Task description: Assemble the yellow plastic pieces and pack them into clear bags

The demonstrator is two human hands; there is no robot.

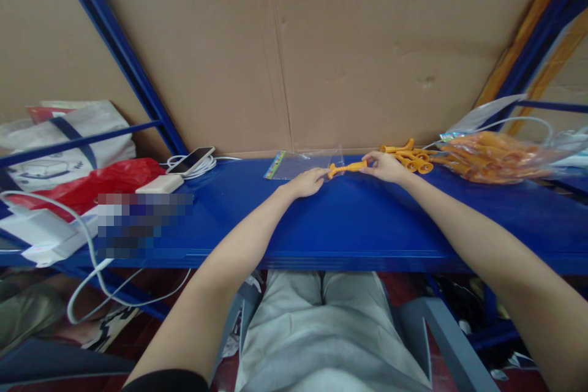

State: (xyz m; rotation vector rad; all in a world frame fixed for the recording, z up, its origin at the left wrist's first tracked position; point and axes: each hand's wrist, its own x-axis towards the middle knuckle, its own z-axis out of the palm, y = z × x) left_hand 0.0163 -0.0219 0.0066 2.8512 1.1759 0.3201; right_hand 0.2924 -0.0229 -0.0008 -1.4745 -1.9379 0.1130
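A slim orange plastic piece (pixel 350 167) with a knobbed left end lies level between my two hands, just above the blue shelf top (pixel 349 226). My left hand (pixel 307 183) is closed on its knobbed end, and the fingers of my right hand (pixel 384 166) pinch the other end. Its exact kind is too small to make out. Behind my left hand lies a clear plastic bag (pixel 301 166) with a colourful printed header strip. Several loose orange plastic pieces (pixel 417 165), some with flared round ends, are heaped just beyond my right hand.
At the right is a clear bag full of orange pieces (pixel 487 156). A phone (pixel 193 161) rests on coiled white cable at the left, near a red plastic bag (pixel 114 177), a canvas bag (pixel 92 141) and a power strip (pixel 57 248). Cardboard (pixel 344 55) walls the back.
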